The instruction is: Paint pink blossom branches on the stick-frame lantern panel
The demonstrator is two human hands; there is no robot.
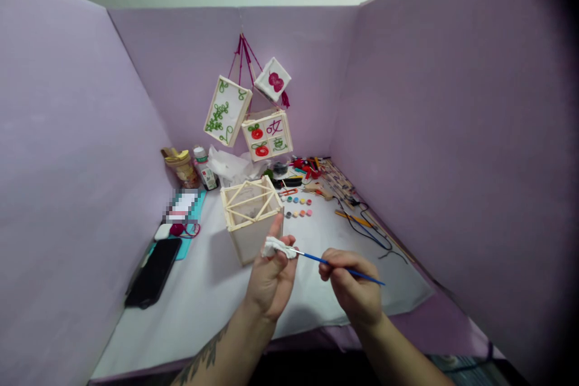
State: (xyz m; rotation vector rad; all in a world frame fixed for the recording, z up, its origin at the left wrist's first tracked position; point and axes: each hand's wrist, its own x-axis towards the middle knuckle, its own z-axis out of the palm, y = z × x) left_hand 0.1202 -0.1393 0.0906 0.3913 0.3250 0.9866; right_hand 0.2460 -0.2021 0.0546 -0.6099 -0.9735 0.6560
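Observation:
A crumpled white tissue (277,247) lies across the fingers of my left hand (270,286), gripped near the thumb, with the index finger pointing up. My right hand (355,286) pinches a blue paintbrush (312,257) along its handle. The brush's bristle end touches the tissue; whether paint is on it I cannot tell. Just behind my left hand stands a box-shaped frame of light wooden sticks (235,215) with pale side panels and crossed sticks on top. Small paint pots (296,200) in several colours sit in two rows to its right.
Three decorated stick-frame panels (268,136) hang on purple cords at the back. Left are a black phone (154,272), a white bottle (207,170) and a yellow-lidded tub (181,167). Right lie a glue gun (317,190), a black cable (362,226) and wooden sticks (338,184). Purple walls enclose three sides.

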